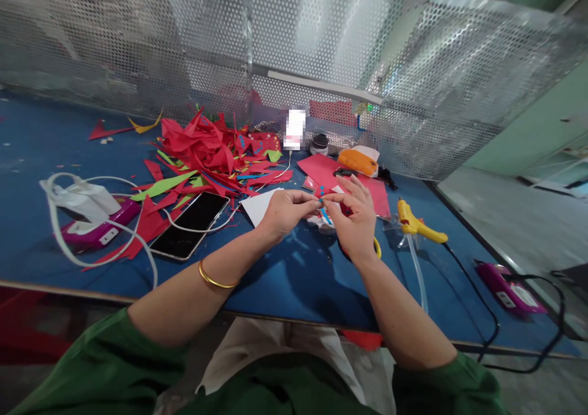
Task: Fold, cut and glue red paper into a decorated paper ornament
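Note:
My left hand (285,213) and my right hand (353,219) meet above the table, thumbs and index fingers pinched together. Between the fingertips is a small blue piece (321,201), too small to make out in detail; both hands seem to hold it. Just beyond and below it show blue dots and a blue strip (326,216), partly hidden by the fingers. A white sheet of paper (260,205) lies beside my left hand. Red paper (316,165) lies behind my right hand. A yellow ring-shaped handle (377,247) peeks out under my right wrist.
Red and green paper scraps (202,145) are heaped at the left, near a black-screened phone (190,225) and a purple power strip (98,231) with white cables. A yellow glue gun (416,224) lies right, its cord reaching another purple power strip (509,289). Perforated metal panels (321,47) stand behind.

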The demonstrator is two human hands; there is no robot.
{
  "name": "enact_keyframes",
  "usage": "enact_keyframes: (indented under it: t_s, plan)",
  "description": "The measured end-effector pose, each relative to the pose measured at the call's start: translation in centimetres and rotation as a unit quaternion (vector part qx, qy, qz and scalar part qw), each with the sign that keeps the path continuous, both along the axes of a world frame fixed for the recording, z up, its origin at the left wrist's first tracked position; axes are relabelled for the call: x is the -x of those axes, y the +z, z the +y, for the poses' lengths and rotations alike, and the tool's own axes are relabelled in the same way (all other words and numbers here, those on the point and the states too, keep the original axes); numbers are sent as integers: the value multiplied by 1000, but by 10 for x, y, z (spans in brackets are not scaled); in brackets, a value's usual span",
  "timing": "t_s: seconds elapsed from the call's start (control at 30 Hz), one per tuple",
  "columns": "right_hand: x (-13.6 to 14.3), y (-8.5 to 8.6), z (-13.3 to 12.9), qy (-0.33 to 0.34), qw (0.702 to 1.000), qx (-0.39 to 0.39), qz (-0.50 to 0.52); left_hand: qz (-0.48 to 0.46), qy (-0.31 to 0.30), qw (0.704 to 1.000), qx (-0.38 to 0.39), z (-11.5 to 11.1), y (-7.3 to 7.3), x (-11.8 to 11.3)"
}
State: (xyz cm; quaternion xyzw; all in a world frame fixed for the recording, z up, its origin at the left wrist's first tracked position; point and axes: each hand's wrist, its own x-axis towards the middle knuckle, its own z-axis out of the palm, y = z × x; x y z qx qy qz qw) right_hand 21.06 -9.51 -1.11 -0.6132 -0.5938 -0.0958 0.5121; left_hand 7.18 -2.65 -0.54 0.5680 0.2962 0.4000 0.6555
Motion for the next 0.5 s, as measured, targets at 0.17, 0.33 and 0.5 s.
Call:
enact_keyframes:
  t_s: [0.17,0.33,0.5]
  plan:
    - [-7,9,-2,7,1000,0,-22,10,-5,998,-69,3,-6,0]
    - [-11,12,-1,42,998,6,-54,47,2,987,-155,5,-9,1]
    - [-14,9,0,39,995,15,-87,57,0,982,-179,5,-8,1]
